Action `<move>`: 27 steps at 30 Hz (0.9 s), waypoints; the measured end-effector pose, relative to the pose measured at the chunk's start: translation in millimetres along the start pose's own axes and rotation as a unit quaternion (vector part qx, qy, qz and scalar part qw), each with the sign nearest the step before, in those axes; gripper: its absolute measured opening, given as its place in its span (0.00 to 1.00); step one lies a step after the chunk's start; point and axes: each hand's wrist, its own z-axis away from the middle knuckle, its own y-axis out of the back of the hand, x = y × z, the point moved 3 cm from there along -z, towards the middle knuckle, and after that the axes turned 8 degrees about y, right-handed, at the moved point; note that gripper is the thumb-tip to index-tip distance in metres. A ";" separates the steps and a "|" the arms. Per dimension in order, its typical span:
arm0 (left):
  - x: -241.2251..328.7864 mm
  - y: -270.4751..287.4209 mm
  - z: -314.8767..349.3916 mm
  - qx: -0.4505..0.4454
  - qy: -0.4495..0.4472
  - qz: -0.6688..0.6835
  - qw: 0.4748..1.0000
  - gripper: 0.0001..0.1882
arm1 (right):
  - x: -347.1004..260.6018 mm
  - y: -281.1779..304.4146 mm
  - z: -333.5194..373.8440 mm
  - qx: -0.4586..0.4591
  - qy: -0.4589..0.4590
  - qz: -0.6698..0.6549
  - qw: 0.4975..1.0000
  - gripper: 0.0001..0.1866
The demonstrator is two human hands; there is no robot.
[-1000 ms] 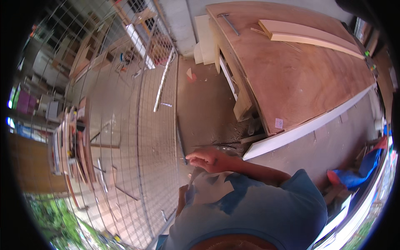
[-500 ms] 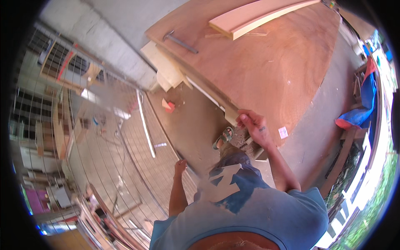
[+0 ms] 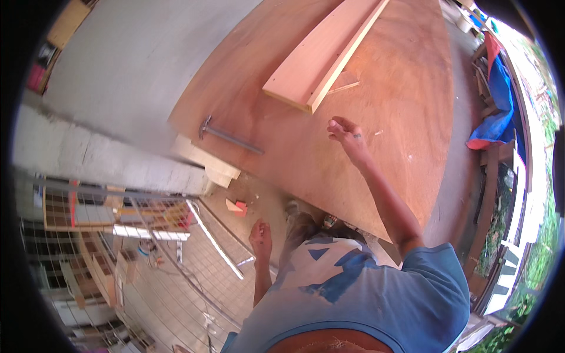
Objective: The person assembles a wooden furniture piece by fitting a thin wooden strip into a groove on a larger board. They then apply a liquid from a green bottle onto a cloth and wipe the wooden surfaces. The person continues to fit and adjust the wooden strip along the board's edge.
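Note:
My right hand (image 3: 347,132) is above the brown plywood sheet (image 3: 406,159), just short of the near end of a long wooden piece. Its fingers are curled in with the thumb close to them; whether something small is inside is hidden. My left hand (image 3: 260,233) hangs low beside my leg, away from the sheet. Its fingers are curled too, and what they hold, if anything, does not show. The long piece, a pinkish board (image 3: 318,59) with a pale strip along its edge, lies on the sheet. A hammer (image 3: 229,137) rests near the sheet's left edge.
Thin wood offcuts (image 3: 344,83) lie beside the long board. Pale wood pieces (image 3: 203,160) stick out below the sheet's left edge. Wire mesh fencing (image 3: 176,259) stands at the lower left, beside a low concrete wall (image 3: 112,156). A blue and red tarp (image 3: 498,100) hangs at the right.
My right hand has left the sheet's near edge and is now over its surface, closer to the long board. The view has turned, and my body is nearer the sheet.

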 end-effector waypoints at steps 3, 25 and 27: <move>65.3 5.3 -79.3 -0.037 -0.085 -0.006 0.996 0.20 | 26.9 -9.8 -52.3 0.041 -0.026 0.066 0.997 0.44; 246.2 -102.0 -352.1 -0.174 -0.458 -0.238 0.838 0.49 | 203.4 -8.2 -191.0 0.149 0.029 0.368 0.917 0.66; 237.2 -97.6 -360.8 -0.146 -0.471 -0.222 0.841 0.45 | 174.6 -15.4 -200.8 0.178 0.031 0.240 0.954 0.61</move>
